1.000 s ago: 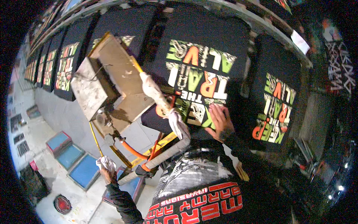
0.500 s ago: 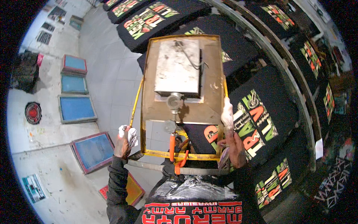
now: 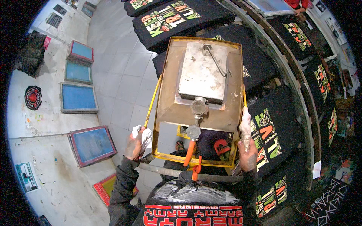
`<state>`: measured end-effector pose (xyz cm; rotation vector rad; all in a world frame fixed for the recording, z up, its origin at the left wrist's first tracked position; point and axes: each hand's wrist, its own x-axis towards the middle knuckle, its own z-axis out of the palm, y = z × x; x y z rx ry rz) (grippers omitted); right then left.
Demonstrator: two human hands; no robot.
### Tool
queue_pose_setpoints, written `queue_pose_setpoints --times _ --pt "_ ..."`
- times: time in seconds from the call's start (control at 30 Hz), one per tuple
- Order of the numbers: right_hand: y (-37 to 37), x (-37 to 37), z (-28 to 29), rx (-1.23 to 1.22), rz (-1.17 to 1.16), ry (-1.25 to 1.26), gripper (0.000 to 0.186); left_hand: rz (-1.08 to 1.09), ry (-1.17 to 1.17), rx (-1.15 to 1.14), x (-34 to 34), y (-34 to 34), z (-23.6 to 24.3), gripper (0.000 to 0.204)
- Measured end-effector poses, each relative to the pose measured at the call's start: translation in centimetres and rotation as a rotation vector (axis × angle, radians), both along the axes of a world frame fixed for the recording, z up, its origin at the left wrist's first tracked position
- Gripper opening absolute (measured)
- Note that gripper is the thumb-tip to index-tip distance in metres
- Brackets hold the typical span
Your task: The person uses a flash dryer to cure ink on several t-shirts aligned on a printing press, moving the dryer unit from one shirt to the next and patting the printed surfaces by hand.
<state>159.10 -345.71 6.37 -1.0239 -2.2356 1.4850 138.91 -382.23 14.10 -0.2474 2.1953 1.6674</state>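
A wheelless-looking, shallow metal heater unit with a yellow frame [image 3: 217,162] and a brown metal plate [image 3: 171,75] stands in front of me. A pale, stained metal box [image 3: 203,69] sits on the plate, with a round grey fitting and an orange handle [image 3: 189,153] below it. My left hand [image 3: 134,146] is closed around a white cloth [image 3: 146,137] at the lower end of the left yellow rod [image 3: 152,101]. My right hand [image 3: 247,156] closes on the right rod's end, which is wrapped in white cloth [image 3: 246,119]. A wrapped grey bar [image 3: 162,170] crosses near my waist.
Black T-shirts [image 3: 169,22] with multicoloured prints lie on boards to the right and far side. A metal rail [image 3: 290,64] curves past them. Framed blue screens [image 3: 78,98] lean along the left wall. Another person's hand [image 3: 300,16] shows at the far right by a screen.
The heater unit and both my hands sit farther right in the picture, and the view has shifted. Another person's red sleeve and hand have come into view at the far right.
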Motion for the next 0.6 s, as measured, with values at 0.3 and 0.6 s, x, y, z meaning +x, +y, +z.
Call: queue_pose_setpoints --times 0.3,0.6 --pt "0.3 -0.5 2.0 0.113 -0.019 -0.052 0.039 -0.032 0.066 -0.055 0.3 1.3 0.2 0.032" --pt "-2.3 0.6 0.4 -0.006 -0.018 0.029 0.038 -0.187 0.105 -0.169 -2.5 0.4 1.8 0.031"
